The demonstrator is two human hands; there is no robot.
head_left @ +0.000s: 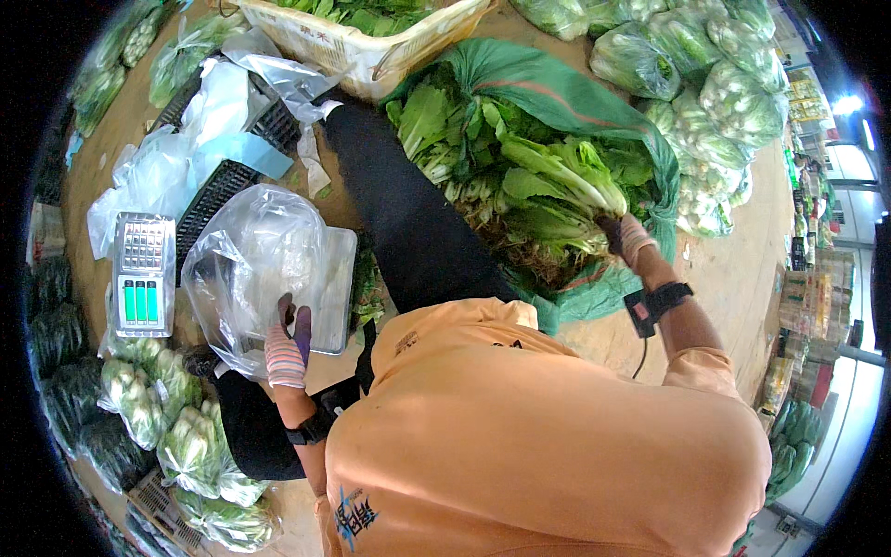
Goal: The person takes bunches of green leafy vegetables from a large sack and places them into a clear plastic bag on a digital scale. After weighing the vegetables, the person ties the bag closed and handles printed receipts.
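Observation:
My left hand [289, 345], in a striped glove with dark fingertips, is at the near edge of a clear plastic bag [246, 255], its fingers closed on the film. Under the bag lies the metal plate of a weighing scale [339, 288], with its keypad and green display unit [144, 274] to the left. On the right, my right hand [627, 238], gloved too, grips a head of leafy greens [561, 181] by its root end. That head lies over an opened green woven sack [557, 79] full of similar greens with roots [548, 265].
A white plastic crate [362, 51] holding greens stands at the far side. Bagged vegetables [705, 74] pile up at far right, with more bags [190, 446] at near left. Loose plastic bags [153, 190] lie over black crates [215, 206]. My dark-trousered leg [408, 209] stretches between scale and sack.

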